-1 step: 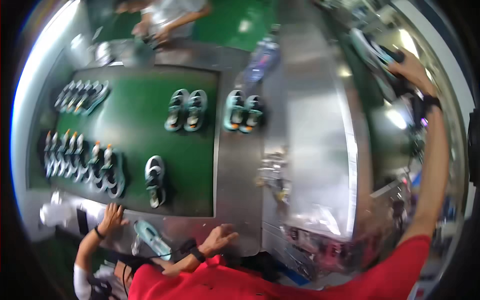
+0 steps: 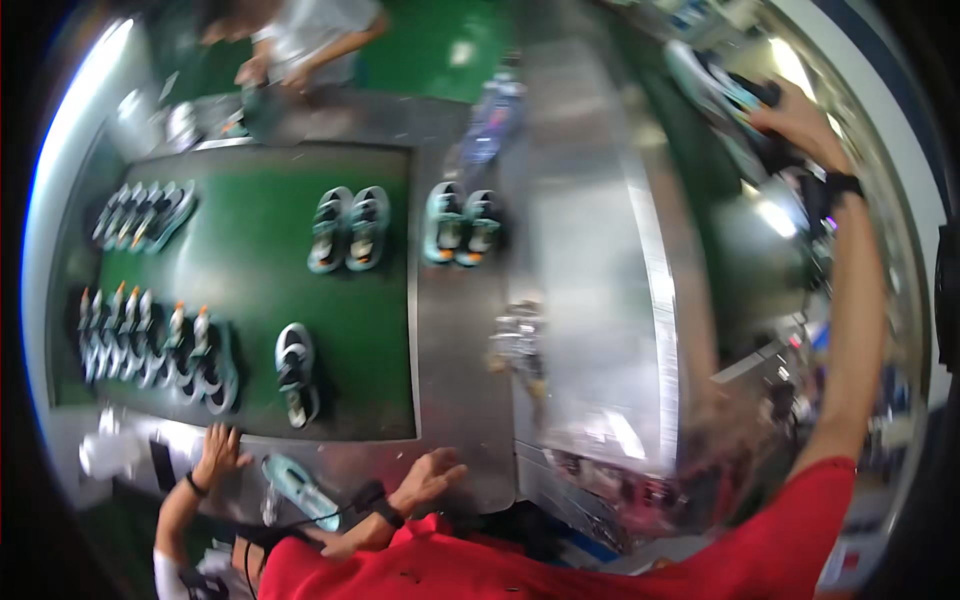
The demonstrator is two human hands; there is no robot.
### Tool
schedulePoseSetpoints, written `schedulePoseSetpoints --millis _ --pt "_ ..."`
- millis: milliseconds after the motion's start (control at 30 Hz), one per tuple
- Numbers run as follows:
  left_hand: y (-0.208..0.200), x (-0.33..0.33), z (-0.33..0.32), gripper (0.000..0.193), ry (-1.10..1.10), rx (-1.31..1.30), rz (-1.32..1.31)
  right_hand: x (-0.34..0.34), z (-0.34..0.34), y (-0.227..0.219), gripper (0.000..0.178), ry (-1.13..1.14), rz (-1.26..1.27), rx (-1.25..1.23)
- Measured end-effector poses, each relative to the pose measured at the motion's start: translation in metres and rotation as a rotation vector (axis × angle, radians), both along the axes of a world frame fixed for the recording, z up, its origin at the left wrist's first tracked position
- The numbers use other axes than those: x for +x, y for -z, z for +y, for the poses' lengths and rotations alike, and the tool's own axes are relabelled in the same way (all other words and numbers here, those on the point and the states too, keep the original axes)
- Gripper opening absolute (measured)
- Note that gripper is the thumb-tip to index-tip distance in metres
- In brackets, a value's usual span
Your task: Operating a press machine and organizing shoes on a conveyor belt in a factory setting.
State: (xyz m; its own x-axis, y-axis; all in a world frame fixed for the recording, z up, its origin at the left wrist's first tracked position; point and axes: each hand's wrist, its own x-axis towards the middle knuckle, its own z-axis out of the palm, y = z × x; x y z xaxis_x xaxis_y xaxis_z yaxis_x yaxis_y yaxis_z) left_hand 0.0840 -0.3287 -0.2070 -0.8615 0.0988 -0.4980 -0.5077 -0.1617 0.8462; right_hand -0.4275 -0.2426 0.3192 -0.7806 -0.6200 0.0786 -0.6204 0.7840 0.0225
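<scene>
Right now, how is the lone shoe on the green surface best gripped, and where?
The lone shoe is probably best pinched across its middle, coming from the near side: one end points that way, and bare green surface flanks both long sides.

Five shoes (image 2: 293,358) mid-view, more at left too blurred to count; one teal sole (image 2: 298,490); two co-workers (image 2: 325,45).

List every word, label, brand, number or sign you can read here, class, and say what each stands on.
No text can be read.
Shoe by the right hand, the shoe itself: too blurred.
Shoes on the green surface, such as the single one: too small.
Red-and-dark wrapped items: too blurred.
</scene>
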Motion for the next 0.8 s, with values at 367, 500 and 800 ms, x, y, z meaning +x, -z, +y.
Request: schedulePoseSetpoints --millis 367,500,800 --pt "-0.151 -0.042 0.062 0.060 0.520 0.421 0.189 0.216 0.112 0.008 0.051 -0.275 0.570 -0.605" --pt "-0.225 -0.044 0.117 0.072 0.632 0.770 0.336 0.366 0.191 0.012 0.058 -0.210 0.626 -0.740" --pt "-0.288 0.037 0.279 0.062 0.582 0.861 0.670 0.659 0.285 0.128 0.073 0.674 0.514 -1.174"
